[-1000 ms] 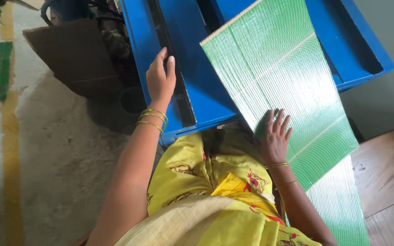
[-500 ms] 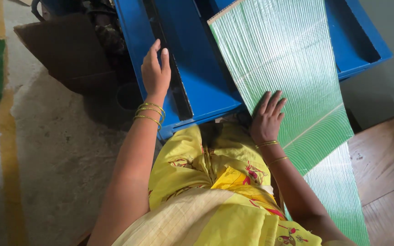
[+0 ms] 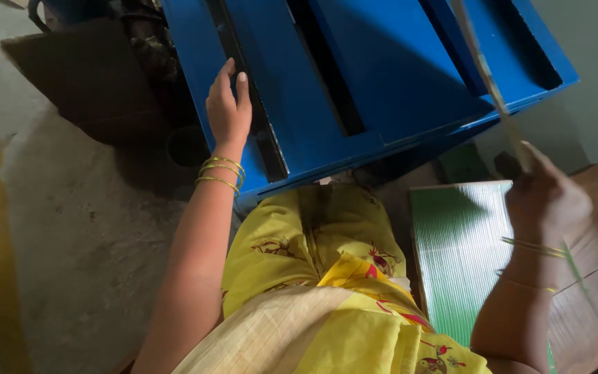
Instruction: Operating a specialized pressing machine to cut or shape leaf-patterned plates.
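My left hand [image 3: 228, 104] reaches far forward, arm nearly straight, palm down and fingers together, lying flat. My right hand [image 3: 547, 197] is raised near my right side, elbow bent, fingers curled in a grip.
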